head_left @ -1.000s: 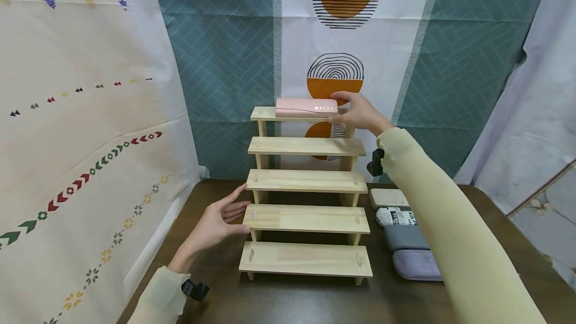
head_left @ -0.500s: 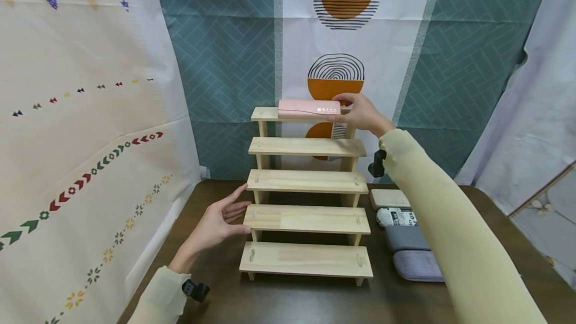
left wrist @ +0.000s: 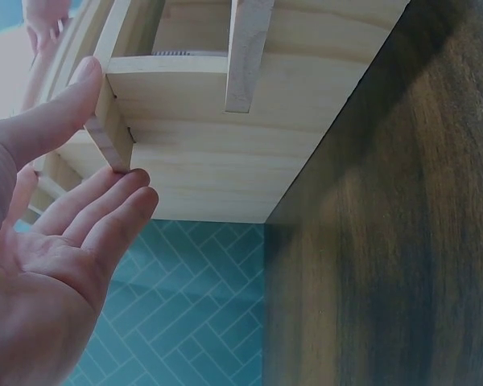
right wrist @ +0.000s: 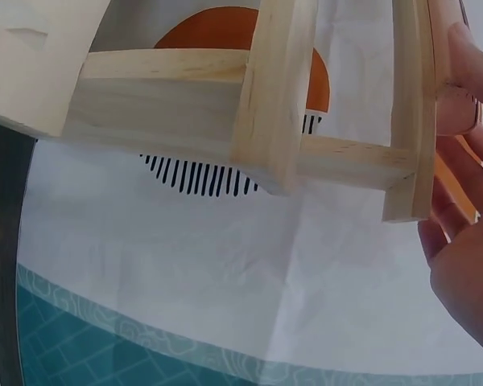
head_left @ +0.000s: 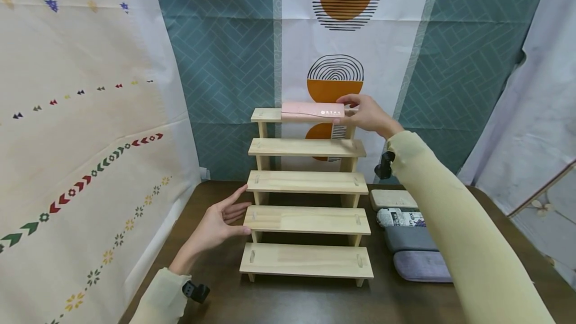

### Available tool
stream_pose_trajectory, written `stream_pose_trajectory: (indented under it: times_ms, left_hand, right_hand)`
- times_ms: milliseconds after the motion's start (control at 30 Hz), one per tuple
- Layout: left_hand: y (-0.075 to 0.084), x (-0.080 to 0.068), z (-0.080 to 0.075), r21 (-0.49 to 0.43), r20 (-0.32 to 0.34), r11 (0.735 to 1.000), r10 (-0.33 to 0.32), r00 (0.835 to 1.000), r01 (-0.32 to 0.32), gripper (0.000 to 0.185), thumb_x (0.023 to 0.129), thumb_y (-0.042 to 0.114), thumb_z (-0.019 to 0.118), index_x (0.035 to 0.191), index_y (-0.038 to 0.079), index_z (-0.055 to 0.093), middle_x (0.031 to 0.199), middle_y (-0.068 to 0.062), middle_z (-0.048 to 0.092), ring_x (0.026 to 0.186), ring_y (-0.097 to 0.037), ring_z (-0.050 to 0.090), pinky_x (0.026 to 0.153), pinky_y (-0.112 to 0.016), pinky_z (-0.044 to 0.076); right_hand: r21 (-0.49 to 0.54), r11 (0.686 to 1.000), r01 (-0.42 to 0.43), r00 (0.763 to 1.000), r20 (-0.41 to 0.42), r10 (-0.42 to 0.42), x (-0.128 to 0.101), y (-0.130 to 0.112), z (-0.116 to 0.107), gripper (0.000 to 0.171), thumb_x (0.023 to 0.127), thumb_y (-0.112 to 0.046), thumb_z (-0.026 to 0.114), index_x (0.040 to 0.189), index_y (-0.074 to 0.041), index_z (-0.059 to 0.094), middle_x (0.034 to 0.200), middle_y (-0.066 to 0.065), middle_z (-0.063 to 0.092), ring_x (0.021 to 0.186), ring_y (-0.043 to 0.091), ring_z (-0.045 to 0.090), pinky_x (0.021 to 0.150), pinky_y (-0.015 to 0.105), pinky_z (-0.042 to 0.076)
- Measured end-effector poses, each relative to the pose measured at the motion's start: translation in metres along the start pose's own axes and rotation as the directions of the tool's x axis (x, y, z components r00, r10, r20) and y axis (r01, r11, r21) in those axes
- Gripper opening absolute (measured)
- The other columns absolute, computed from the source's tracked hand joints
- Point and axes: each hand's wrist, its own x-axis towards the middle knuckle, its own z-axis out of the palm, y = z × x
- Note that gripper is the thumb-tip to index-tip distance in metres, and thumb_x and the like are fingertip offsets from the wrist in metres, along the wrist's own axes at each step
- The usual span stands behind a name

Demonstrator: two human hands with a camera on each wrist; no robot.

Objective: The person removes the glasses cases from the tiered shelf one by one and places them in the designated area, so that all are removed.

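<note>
A pink glasses case [head_left: 310, 112] with small white lettering lies lengthwise on the top shelf of a pale wooden five-step rack [head_left: 307, 181]. My right hand [head_left: 366, 114] pinches its right end, thumb in front and fingers behind. In the right wrist view the end of the glasses case [right wrist: 456, 117] shows between the thumb and fingers, beside the top shelf. At the rack's left side, my left hand [head_left: 215, 225] touches the shelf ends with fairly straight fingers. The left wrist view shows thumb and fingertips [left wrist: 137, 177] against one shelf's end.
On the dark brown table [head_left: 306, 304], right of the rack, lie several more cases: a beige case [head_left: 392, 198], a newsprint-patterned case [head_left: 398, 217], a grey case [head_left: 408, 238] and a purple case [head_left: 420, 265]. Hanging cloths [head_left: 216, 64] stand behind and at both sides.
My right hand has moved a little to the right, and the pink glasses case has shifted right along the top shelf with it. My left hand has stayed in place.
</note>
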Motion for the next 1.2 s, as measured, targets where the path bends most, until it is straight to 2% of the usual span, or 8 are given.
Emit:
stream_pose_trajectory:
  times_ms: [167,333,633,833,1033,1200]
  left_hand:
    - [0.0,0.0,0.0,-0.001,0.002,1.0,0.004,1.0,-0.004,0.108,0.077,0.001,0.094,0.166,0.027,0.037,0.148,-0.023,0.056,0.135,-0.037,0.058,0.107,-0.044,0.051]
    - [0.0,0.001,0.0,-0.003,0.004,1.0,0.004,1.0,-0.004,0.108,0.077,0.001,0.094,0.166,0.027,0.037,0.149,-0.023,0.055,0.135,-0.037,0.058,0.107,-0.047,0.051]
    - [0.001,0.002,0.001,-0.013,0.005,1.0,-0.006,1.0,0.006,0.109,0.077,0.0,0.093,0.166,0.028,0.037,0.148,-0.023,0.056,0.135,-0.037,0.057,0.107,-0.051,0.05]
    - [0.001,0.002,0.001,-0.007,-0.002,1.0,-0.005,1.0,0.005,0.108,0.078,0.001,0.093,0.166,0.027,0.037,0.149,-0.023,0.056,0.135,-0.037,0.058,0.107,-0.05,0.05]
    - [0.001,0.001,0.0,-0.003,-0.002,1.0,0.0,1.0,0.0,0.108,0.077,0.001,0.094,0.166,0.026,0.037,0.149,-0.023,0.056,0.135,-0.037,0.058,0.107,-0.045,0.051]
    - [0.0,0.0,0.0,0.001,-0.002,1.0,-0.003,1.0,0.003,0.108,0.077,0.002,0.094,0.166,0.027,0.037,0.15,-0.022,0.055,0.135,-0.037,0.057,0.107,-0.044,0.052]
  right_hand:
    - [0.047,0.999,-0.019,0.999,0.035,0.017,0.004,0.002,0.0,0.064,0.094,-0.021,0.082,0.15,-0.004,0.055,0.145,0.02,0.052,0.133,0.039,0.045,0.116,0.058,0.039]
    - [0.079,0.996,-0.03,0.998,0.052,0.026,0.008,0.002,0.002,0.064,0.093,-0.021,0.082,0.149,-0.003,0.056,0.143,0.02,0.054,0.131,0.038,0.044,0.115,0.056,0.039]
    - [0.082,0.995,-0.052,0.998,0.026,0.05,0.004,-0.001,0.002,0.065,0.091,-0.022,0.084,0.148,-0.004,0.057,0.143,0.02,0.055,0.13,0.039,0.045,0.113,0.058,0.041]
    - [0.116,0.993,-0.025,0.999,-0.028,0.028,0.0,-0.003,0.005,0.062,0.09,-0.019,0.083,0.144,-0.003,0.059,0.141,0.019,0.057,0.128,0.039,0.049,0.114,0.059,0.042]
    - [0.119,0.993,0.016,0.996,-0.089,-0.006,-0.009,-0.006,0.008,0.06,0.089,-0.021,0.084,0.142,-0.004,0.062,0.132,0.017,0.059,0.116,0.034,0.049,0.099,0.045,0.048]
    - [0.164,0.983,0.084,0.99,-0.127,-0.063,-0.017,-0.004,0.01,0.059,0.09,-0.021,0.085,0.141,-0.003,0.062,0.129,0.017,0.063,0.108,0.034,0.055,0.089,0.037,0.053]
